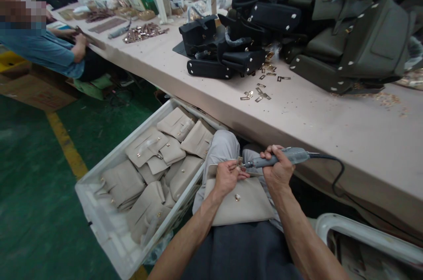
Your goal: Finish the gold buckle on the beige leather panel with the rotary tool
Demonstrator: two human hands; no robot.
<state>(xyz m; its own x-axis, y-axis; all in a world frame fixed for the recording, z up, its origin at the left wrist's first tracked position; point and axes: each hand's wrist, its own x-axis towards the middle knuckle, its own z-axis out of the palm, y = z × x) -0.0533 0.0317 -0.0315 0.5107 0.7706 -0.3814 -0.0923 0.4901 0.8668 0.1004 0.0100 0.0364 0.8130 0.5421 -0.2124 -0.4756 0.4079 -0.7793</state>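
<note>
A beige leather bag piece (pixel 246 207) lies on my lap. My left hand (pixel 228 176) rests on its upper edge and pinches a small metal clasp (pixel 239 161) between thumb and fingers. My right hand (pixel 277 167) is wrapped round a grey corded power tool (pixel 284 156) held level. The tool's thin tip points left and meets the clasp.
A white crate (pixel 99 222) of several beige bag pieces stands on the green floor at my left. The long pink table (pixel 330 117) carries black bags (pixel 228 46), dark green bags (pixel 357 37) and loose metal fittings (pixel 261 90). Another person (pixel 49 50) sits at the far left. A white rail (pixel 363 231) is at right.
</note>
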